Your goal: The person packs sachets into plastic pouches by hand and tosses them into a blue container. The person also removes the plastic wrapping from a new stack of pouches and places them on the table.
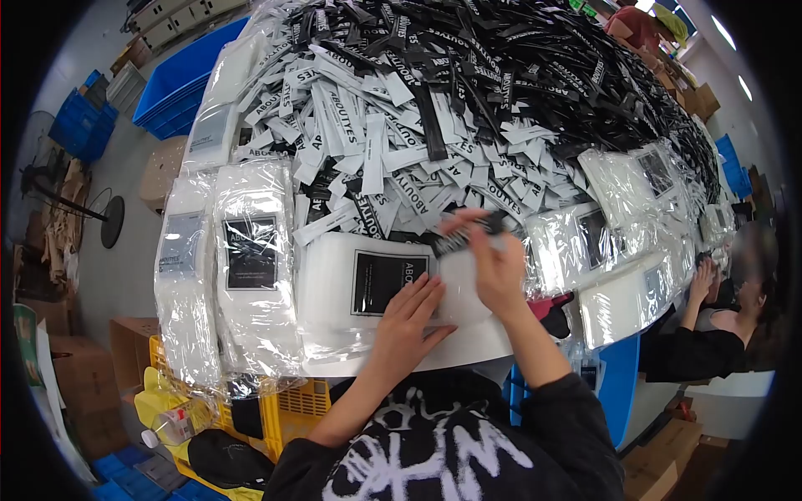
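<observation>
In the head view, my left hand [407, 324] lies flat with its fingers stretched out over a clear plastic bag of white material [326, 271]. The bag bears a black printed label [380, 282], and my fingertips rest at the label's lower right corner. My right hand [499, 271] is raised above the bag's right end, fingers closed on a black stick packet [455, 241] with white lettering. Motion blurs the fingertips and part of that packet. Just beyond the bag lies a heap of loose white packets [342, 113] and black packets [535, 50].
Filled clear bags [252, 326] lie at the left, with more bags [631, 288] at the right. A yellow crate [296, 409] and a blue bin [614, 392] stand below the table edge. A co-worker's hands [706, 280] are at the far right.
</observation>
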Motion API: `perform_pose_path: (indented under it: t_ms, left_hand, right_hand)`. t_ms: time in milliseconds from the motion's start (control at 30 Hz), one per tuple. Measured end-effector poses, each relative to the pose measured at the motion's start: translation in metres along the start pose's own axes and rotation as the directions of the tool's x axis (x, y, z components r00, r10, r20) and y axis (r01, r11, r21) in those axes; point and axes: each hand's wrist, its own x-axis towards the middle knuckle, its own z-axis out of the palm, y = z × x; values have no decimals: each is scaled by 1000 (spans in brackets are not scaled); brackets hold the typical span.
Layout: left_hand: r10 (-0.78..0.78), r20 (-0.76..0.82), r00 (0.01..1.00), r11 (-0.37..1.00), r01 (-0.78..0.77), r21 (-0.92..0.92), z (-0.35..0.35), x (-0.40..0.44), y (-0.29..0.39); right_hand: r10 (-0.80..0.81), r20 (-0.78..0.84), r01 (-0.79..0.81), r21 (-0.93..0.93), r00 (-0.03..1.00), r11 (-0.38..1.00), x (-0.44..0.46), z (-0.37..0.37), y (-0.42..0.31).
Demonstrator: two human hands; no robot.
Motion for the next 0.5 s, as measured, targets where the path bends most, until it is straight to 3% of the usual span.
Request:
perform_pose_path:
  t_ms: [33,100,167,233,267,300,333,367,433,467,500]
  left_hand:
    - [-14,6,1000,1000,14,-18,-2,2,1]
    - [-78,21,997,994,79,-76,-8,4,3]
    - [-170,49,984,971,175,-160,-14,5,4]
    - [-127,51,991,964,136,-230,-16,5,-1]
    - [-113,47,992,958,122,-261,-17,4,-4]
    - [-100,41,994,951,107,-290,-16,5,-6]
    - [-54,-98,994,969,29,-245,-11,4,-9]
    - [-155,-88,984,961,130,-246,-10,2,-6]
    - [-342,-68,937,918,318,-236,-12,-2,-1]
    - [-262,-169,950,950,223,-221,-6,-4,-5]
    - [-269,-243,932,951,217,-222,-5,-3,-2]
  right_hand:
    - [26,-139,-6,144,990,990,-17,-10,-1]
    - [134,-139,-14,641,981,768,-57,-43,-3]
    - [41,-336,51,258,941,965,-90,-50,10]
    - [64,-240,-96,-125,969,987,-110,-63,20]
    - [253,-295,-265,-3,922,964,-128,-66,30]
    - [302,-352,-291,85,886,953,-139,-67,24]
    - [187,-389,-130,169,902,977,-136,-60,17]
    - [78,-437,35,246,896,969,-136,-54,12]
    - [75,-317,-123,-134,945,983,-152,-59,35]
    - [240,-287,-184,208,927,961,-161,-53,42]
    - [168,-284,-116,191,944,975,-157,-51,38]
